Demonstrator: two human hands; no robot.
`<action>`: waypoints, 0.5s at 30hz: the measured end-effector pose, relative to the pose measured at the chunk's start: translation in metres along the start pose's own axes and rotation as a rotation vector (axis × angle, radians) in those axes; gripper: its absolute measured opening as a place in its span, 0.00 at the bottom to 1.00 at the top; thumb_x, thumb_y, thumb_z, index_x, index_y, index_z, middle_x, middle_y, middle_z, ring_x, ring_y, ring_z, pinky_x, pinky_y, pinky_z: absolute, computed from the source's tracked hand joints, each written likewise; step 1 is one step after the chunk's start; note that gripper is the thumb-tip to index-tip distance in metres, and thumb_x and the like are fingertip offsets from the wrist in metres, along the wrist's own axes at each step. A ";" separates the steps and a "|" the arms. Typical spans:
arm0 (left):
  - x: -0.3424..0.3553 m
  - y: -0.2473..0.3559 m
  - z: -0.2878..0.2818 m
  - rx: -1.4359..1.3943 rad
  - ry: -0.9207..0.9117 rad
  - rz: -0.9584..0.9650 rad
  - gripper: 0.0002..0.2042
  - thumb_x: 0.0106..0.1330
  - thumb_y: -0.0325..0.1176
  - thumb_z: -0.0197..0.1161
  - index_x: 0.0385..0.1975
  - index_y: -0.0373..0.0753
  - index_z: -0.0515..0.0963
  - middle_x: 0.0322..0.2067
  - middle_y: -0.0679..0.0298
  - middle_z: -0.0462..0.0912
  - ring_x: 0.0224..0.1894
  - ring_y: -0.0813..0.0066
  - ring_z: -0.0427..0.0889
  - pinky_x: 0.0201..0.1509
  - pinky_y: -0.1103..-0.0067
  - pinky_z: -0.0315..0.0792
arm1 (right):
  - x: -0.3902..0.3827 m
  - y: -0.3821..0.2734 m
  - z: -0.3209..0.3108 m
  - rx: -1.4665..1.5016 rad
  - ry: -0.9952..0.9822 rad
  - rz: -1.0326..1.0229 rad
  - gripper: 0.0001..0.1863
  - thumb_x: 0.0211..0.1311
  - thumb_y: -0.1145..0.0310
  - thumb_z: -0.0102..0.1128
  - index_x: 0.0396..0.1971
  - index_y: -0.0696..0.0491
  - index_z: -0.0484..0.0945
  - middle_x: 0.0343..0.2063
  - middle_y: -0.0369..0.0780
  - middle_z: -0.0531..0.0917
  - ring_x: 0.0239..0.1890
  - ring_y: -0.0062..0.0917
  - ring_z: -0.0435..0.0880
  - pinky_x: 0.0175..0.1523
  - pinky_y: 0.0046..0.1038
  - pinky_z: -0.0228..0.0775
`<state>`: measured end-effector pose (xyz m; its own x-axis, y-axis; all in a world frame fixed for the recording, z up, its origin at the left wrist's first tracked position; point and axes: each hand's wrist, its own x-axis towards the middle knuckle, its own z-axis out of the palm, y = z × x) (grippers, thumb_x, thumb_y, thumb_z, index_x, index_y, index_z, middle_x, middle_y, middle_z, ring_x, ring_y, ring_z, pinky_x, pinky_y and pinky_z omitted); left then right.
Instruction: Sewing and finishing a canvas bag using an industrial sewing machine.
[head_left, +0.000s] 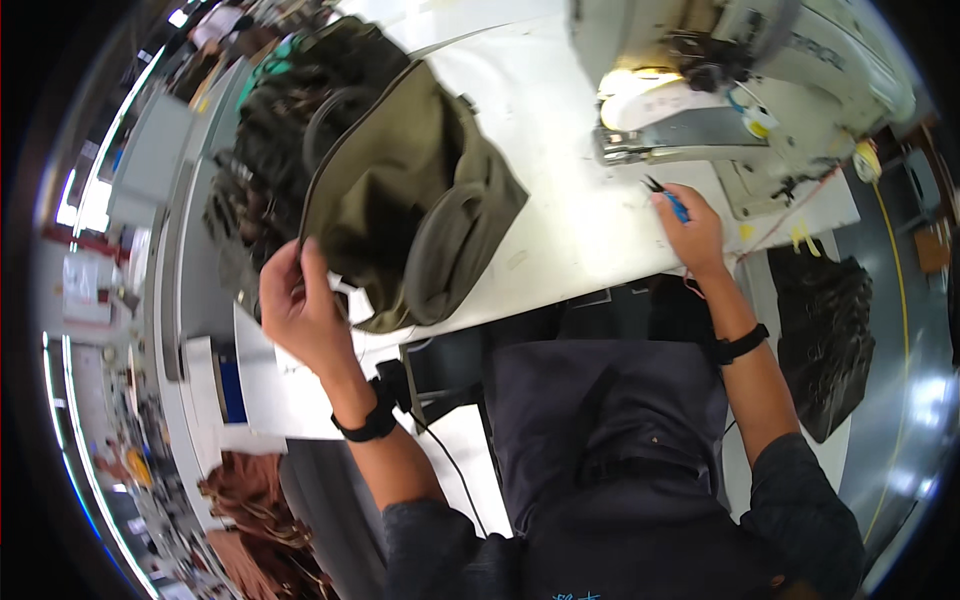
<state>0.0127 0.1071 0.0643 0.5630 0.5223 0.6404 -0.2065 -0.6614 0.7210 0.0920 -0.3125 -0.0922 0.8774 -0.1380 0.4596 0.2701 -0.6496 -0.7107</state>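
An olive-green fabric bag (478,190) with a grey-green strap loop stands on the white table, its mouth spread toward me. My left hand (312,312) pinches the bag's rim at its near left edge, thumb against fingers. Over the table's right part, my right hand (694,235) is closed round small thread snips (676,206) with a blue handle and dark pointed blades. The snips are apart from the bag, close below the arm of a sewing machine (690,140) whose lamp is lit.
Behind the bag, dark fabric pieces (275,150) are heaped at the table's left. More dark pieces (822,335) hang at the right, below the machine. Brown fabric (255,505) lies at the lower left. The white table's front edge (560,297) runs just before my lap.
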 end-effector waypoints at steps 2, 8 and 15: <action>-0.003 0.000 0.004 0.019 0.035 0.004 0.06 0.69 0.29 0.70 0.39 0.34 0.84 0.31 0.70 0.85 0.30 0.88 0.78 0.33 0.89 0.70 | 0.001 -0.001 -0.003 -0.004 0.021 0.035 0.16 0.64 0.60 0.71 0.43 0.56 0.84 0.37 0.44 0.88 0.38 0.36 0.88 0.45 0.31 0.79; 0.000 -0.006 0.015 -0.145 0.084 -0.021 0.06 0.71 0.30 0.69 0.39 0.32 0.84 0.31 0.69 0.85 0.31 0.86 0.79 0.36 0.89 0.71 | 0.002 -0.005 -0.006 0.017 0.033 0.022 0.15 0.63 0.61 0.71 0.42 0.56 0.84 0.37 0.44 0.88 0.37 0.38 0.88 0.43 0.32 0.79; 0.007 -0.018 0.013 -0.058 0.093 -0.010 0.09 0.72 0.33 0.69 0.39 0.32 0.83 0.30 0.67 0.84 0.31 0.85 0.79 0.36 0.88 0.73 | 0.002 -0.005 -0.008 0.040 0.044 -0.031 0.14 0.63 0.61 0.71 0.41 0.56 0.84 0.35 0.44 0.87 0.35 0.38 0.88 0.41 0.31 0.79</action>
<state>0.0306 0.1160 0.0526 0.4890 0.5782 0.6531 -0.2487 -0.6252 0.7398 0.0891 -0.3155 -0.0840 0.8502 -0.1513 0.5042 0.3134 -0.6242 -0.7157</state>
